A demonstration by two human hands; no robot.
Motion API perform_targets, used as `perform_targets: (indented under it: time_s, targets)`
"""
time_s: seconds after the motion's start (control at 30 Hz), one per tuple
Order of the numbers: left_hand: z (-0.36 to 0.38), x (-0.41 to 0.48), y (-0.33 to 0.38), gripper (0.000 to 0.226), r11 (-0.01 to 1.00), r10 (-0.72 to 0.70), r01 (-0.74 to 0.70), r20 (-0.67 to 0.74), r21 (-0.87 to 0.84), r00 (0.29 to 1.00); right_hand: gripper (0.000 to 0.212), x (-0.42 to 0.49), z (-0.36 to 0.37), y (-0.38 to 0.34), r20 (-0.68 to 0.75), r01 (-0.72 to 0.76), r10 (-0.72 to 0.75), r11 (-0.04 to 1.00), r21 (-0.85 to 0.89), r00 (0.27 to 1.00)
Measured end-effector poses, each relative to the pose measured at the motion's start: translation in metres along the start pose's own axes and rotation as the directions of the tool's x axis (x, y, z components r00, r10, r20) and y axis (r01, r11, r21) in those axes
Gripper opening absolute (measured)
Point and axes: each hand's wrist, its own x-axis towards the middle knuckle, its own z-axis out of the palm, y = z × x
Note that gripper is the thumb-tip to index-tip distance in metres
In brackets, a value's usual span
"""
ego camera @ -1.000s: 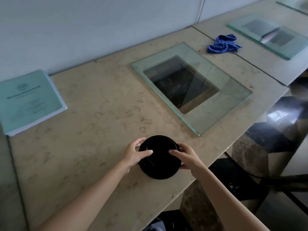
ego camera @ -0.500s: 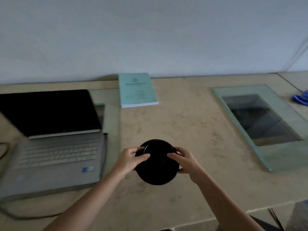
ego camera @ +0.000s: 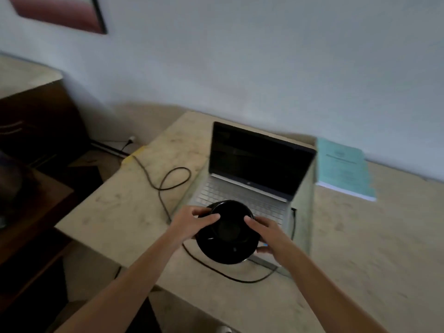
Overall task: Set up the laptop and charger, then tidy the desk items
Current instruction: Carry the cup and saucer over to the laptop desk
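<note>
A round black cup on a black saucer [ego camera: 227, 239] is held above the desk, over the front of the laptop. My left hand [ego camera: 189, 221] grips its left side and my right hand [ego camera: 268, 233] grips its right side. The silver laptop [ego camera: 254, 174] stands open with a dark screen; part of its keyboard is hidden behind the black cup and saucer. A black charger cable [ego camera: 168, 181] loops across the beige stone desk [ego camera: 134, 207] left of the laptop and runs along its front edge.
A teal booklet [ego camera: 343, 168] lies right of the laptop by the wall. Dark wooden furniture [ego camera: 31, 150] stands to the left, below the desk edge. A framed picture [ego camera: 62, 13] hangs upper left. The view is blurred.
I have carried the black cup and saucer leftward, from bare desk to above the laptop. The view swung left, so the glass panel and blue cloth are out of sight.
</note>
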Motion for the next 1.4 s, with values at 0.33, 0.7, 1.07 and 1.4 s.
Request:
perform_targets:
  time_s: [0.33, 0.7, 1.07, 1.4]
  targets:
    - [-0.118, 0.08, -0.016, 0.032, 0.999, 0.043, -0.039, -0.122, 0.036, 0.992, 0.059, 0.116, 0.096, -0.052, 0.177, -0.036, 0.032, 0.999, 0.021, 0.984]
    - [-0.219, 0.199, -0.012, 0.02, 0.997, 0.066, -0.059, -0.133, 0.059, 0.989, 0.051, 0.222, 0.187, -0.115, 0.07, -0.037, 0.025, 0.982, 0.183, 0.997]
    - [-0.26, 0.387, 0.011, 0.015, 0.998, 0.057, -0.057, 0.051, -0.002, 0.997, 0.024, 0.357, 0.223, -0.178, -0.232, -0.028, 0.111, 0.942, 0.336, 0.966]
    - [-0.276, 0.547, 0.049, 0.009, 0.992, 0.125, -0.127, 0.1, 0.013, 0.987, 0.022, 0.498, 0.218, -0.236, -0.38, 0.054, 0.076, 0.945, 0.322, 0.922]
